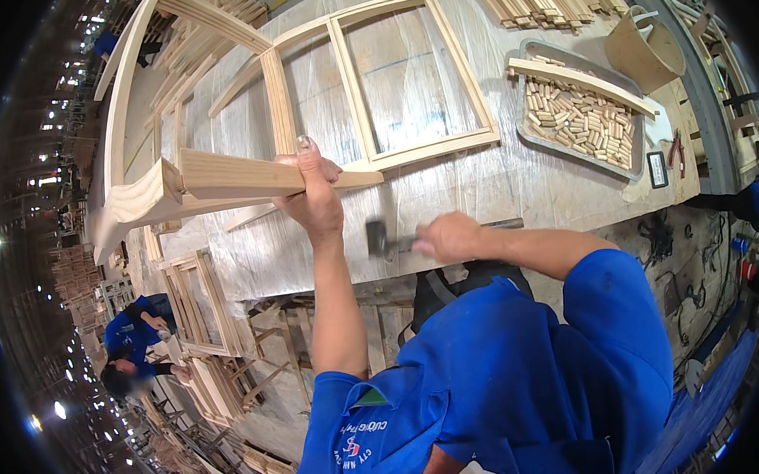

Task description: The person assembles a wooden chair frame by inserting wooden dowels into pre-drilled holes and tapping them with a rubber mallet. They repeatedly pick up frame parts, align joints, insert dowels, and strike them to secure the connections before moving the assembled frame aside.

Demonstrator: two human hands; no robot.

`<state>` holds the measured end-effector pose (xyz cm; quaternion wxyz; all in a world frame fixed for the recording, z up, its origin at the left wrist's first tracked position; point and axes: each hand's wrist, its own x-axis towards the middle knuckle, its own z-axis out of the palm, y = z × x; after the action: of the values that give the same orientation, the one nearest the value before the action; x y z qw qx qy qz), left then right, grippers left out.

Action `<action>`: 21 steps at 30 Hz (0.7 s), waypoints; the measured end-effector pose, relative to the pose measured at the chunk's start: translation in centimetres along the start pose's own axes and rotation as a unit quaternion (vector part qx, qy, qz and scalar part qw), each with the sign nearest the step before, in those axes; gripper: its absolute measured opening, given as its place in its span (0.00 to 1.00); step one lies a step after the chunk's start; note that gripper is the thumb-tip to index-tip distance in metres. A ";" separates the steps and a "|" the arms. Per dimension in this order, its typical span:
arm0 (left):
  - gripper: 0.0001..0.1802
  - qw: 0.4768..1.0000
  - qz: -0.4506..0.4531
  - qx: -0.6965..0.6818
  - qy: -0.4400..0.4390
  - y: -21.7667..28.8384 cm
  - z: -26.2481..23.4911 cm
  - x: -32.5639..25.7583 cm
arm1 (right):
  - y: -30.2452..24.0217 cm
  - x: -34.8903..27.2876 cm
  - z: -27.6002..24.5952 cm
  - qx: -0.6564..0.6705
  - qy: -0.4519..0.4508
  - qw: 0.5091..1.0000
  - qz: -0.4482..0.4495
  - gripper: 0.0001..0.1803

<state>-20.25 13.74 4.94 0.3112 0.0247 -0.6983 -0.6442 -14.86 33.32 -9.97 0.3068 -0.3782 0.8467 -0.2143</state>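
My left hand (314, 189) is closed round a pale wooden rail (237, 175), part of a wooden frame that stands up at the left of the table. At its far left the rail meets a shaped wooden leg (147, 199). In my right hand (451, 237) is a hammer (378, 239), its dark head pointing left and blurred, its handle running out to the right past my fist. The hammer is apart from the wood, above the table's near edge. Behind my hands lies a flat two-panel wooden frame (358, 94).
A grey tray (534, 137) of wooden dowels stands at the right, with a wooden strip (580, 82) across it. Beyond it are a bucket (647, 52), red-handled pliers (676, 152), a small dark device (658, 171) and stacked strips (547, 1). A co-worker (138, 332) bends over frames at the lower left.
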 end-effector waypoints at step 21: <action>0.21 0.840 0.387 0.379 0.042 17.6 -10.0 11.7 | -7.7 -8.5 -18.5 0.726 0.360 0.486 -0.328 0.28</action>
<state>-18.59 2.75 25.51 0.5307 -0.1044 -0.8267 -0.1549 -19.12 37.56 10.99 0.0488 -0.1619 0.2423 -0.9553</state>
